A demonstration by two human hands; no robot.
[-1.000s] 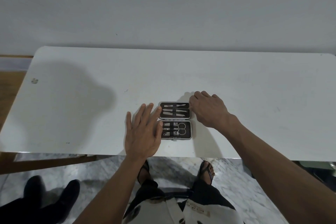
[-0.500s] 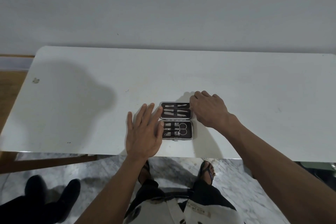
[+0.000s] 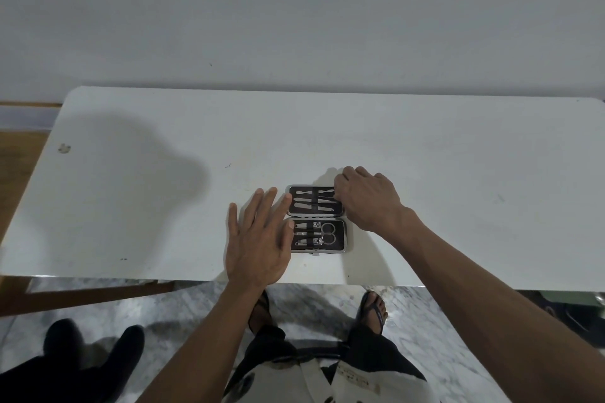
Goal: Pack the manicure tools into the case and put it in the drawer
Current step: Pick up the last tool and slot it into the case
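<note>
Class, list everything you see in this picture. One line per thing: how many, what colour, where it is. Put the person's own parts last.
White rectangular table: one, white, against the grey wall.
Open black manicure case with silver rim: one, black, lying flat near the table's front edge.
Silver metal manicure tools: several, silver, strapped in both halves of the case; small scissors in the near half.
Marble floor: one, grey-white, below the table.
Dark shoes: two, black, on the floor at bottom left.
Sandalled feet: two, under the table edge.
Left hand: one, flat at the case's left side.
Right hand: one, fingers curled at the far half's right end.
</note>
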